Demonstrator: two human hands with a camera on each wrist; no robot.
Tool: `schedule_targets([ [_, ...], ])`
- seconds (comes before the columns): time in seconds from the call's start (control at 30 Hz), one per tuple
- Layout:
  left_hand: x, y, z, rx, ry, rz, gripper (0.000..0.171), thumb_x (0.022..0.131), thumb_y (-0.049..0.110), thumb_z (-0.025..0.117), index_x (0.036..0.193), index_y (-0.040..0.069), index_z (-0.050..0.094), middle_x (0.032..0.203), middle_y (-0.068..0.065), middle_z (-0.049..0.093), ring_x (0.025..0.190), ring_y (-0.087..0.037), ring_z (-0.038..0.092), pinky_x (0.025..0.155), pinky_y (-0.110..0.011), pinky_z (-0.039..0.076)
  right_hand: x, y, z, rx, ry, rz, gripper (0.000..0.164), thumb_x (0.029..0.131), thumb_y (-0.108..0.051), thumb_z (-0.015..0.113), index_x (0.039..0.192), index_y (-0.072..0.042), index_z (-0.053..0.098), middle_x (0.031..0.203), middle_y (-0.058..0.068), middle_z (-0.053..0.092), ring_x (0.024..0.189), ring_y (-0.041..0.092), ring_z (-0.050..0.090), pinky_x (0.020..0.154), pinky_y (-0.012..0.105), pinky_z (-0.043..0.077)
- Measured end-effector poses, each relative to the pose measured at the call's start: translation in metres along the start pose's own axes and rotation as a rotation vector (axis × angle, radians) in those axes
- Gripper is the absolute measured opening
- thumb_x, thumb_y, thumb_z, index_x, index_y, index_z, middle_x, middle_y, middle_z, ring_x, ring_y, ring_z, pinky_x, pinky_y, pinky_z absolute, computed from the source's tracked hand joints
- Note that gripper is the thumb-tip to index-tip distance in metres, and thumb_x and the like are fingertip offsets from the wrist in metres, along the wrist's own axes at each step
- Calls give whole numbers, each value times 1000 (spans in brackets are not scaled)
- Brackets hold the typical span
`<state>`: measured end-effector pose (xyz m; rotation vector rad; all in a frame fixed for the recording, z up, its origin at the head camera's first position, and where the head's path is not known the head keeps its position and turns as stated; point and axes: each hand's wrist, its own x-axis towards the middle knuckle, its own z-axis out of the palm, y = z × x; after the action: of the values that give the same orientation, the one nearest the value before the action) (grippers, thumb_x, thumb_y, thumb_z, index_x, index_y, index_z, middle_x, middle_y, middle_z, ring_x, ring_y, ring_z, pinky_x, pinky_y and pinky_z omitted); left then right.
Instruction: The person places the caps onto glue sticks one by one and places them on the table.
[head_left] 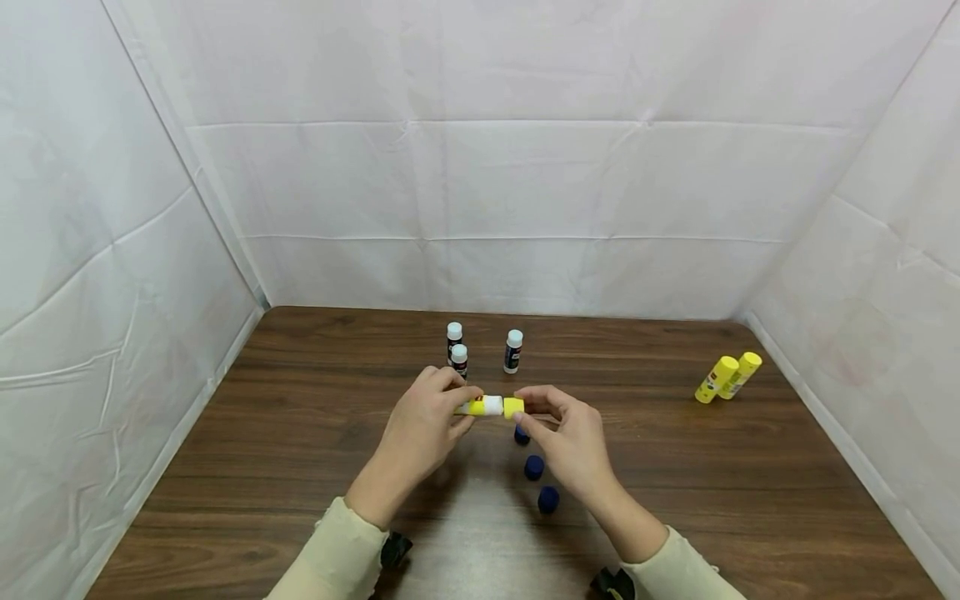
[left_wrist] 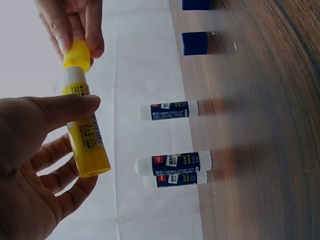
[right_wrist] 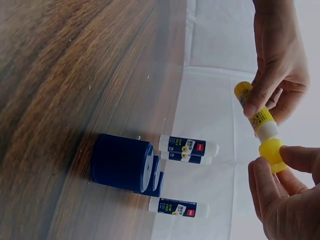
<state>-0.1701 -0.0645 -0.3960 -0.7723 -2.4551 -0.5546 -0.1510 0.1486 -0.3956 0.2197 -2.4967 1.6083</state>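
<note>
My left hand (head_left: 420, 423) grips the body of a yellow glue stick (left_wrist: 89, 137), held level above the table. Between the thumb and fingers of my right hand (head_left: 576, 437) is its yellow cap (left_wrist: 77, 56). A white band of the stick shows between body and cap, and the cap's edge sits at the end of that white part in both wrist views. Below and beside my right hand, several dark blue caps (head_left: 534, 467) stand in a row on the table. Beyond my hands, uncapped navy glue sticks (head_left: 513, 353) with white tops stand upright.
Two capped yellow glue sticks (head_left: 716, 380) stand side by side at the right of the brown wooden table (head_left: 247, 467). White cloth walls (head_left: 525, 183) enclose the table at the back and both sides.
</note>
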Motion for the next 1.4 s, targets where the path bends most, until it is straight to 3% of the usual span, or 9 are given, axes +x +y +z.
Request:
schedule_targets([
  [0.4, 2, 5, 0, 17, 8, 7, 30, 77, 14, 91, 105, 15, 80, 100, 0, 66, 89, -19, 56, 78, -28, 53, -2, -1, 1, 51, 7, -15, 25, 89, -11, 79, 114, -8, 74, 106, 4, 74, 101, 17, 71, 82, 26, 59],
  [1.07, 3, 9, 0, 46, 40, 63, 28, 78, 13, 90, 104, 15, 80, 98, 0, 65, 90, -20, 57, 79, -31, 52, -4, -1, 4, 87, 24, -26, 23, 88, -11, 80, 111, -8, 74, 104, 5, 74, 97, 17, 71, 78, 25, 60],
  [1.4, 3, 12, -2, 69, 67, 88, 28, 76, 13, 91, 102, 16, 81, 98, 1, 66, 91, -20, 57, 73, -32, 50, -6, -1, 4, 107, 33, -30, 22, 88, -11, 80, 110, -9, 75, 103, 6, 74, 96, 18, 72, 79, 25, 60],
])
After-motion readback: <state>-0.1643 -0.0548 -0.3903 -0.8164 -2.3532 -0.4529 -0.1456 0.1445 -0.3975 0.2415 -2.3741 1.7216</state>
